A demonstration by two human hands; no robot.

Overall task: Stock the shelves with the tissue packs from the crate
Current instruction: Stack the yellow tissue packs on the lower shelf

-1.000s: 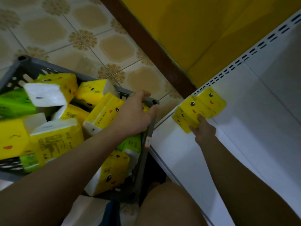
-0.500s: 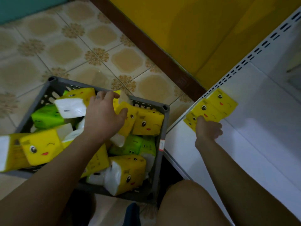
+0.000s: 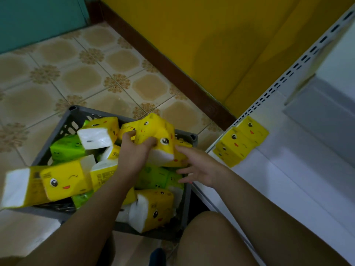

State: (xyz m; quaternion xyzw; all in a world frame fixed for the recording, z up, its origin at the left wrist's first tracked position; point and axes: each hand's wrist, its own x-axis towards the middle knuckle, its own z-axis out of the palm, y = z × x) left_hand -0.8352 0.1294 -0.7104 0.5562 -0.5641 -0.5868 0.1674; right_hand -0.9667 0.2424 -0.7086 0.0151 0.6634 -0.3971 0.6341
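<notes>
A grey plastic crate [image 3: 74, 115] on the tiled floor holds several yellow and green tissue packs with cartoon faces. My left hand [image 3: 134, 154] grips a yellow tissue pack [image 3: 157, 135] and holds it lifted above the crate's right side. My right hand [image 3: 197, 167] hovers over the crate's right edge, fingers spread and holding nothing, just right of the lifted pack. Yellow tissue packs [image 3: 242, 140] lie in a row at the left end of the white shelf [image 3: 288, 181].
A yellow wall [image 3: 211, 45] with a dark brown skirting board [image 3: 169, 64] runs behind the crate. The shelf's perforated white upright [image 3: 288, 73] rises at the right. My bare knee [image 3: 211, 239] is between crate and shelf.
My right hand left the packs on the shelf and moved left to the crate. My left hand closed on a yellow pack and lifted it out of the pile.
</notes>
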